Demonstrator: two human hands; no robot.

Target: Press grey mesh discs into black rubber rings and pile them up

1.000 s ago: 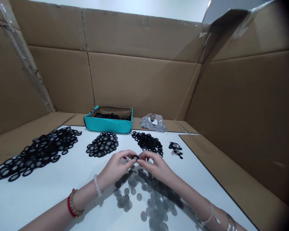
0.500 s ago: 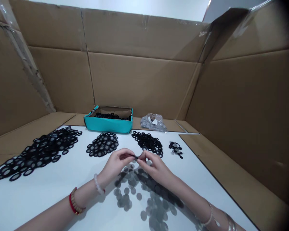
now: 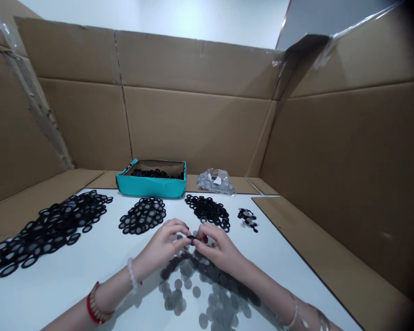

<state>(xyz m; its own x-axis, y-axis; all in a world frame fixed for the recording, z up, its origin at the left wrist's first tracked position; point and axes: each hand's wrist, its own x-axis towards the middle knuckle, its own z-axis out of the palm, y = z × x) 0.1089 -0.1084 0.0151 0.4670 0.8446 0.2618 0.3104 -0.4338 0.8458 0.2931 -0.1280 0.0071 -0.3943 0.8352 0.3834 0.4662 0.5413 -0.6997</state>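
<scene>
My left hand (image 3: 163,246) and my right hand (image 3: 215,253) meet above the white table (image 3: 55,289), both pinching a small black rubber ring (image 3: 192,238) between thumbs and fingertips. The fingers hide most of the ring. Right below my hands lies a loose spread of thin grey discs (image 3: 200,287). Just beyond my fingers are a pile of black rings with grey centres (image 3: 143,215) and a pile of plain black rings (image 3: 207,211). Neither hand touches a pile.
A larger heap of grey-centred black rings (image 3: 51,230) covers the table's left side, and a small mixed pile (image 3: 248,219) sits right. Behind stand a teal box of black rings (image 3: 151,184) and a plastic bag of grey discs (image 3: 215,181). Cardboard walls (image 3: 196,128) surround the table.
Both hands still pinch the ring together, now lower in the picture. The whole scene has shifted down and slightly left in view. No pile has visibly changed.
</scene>
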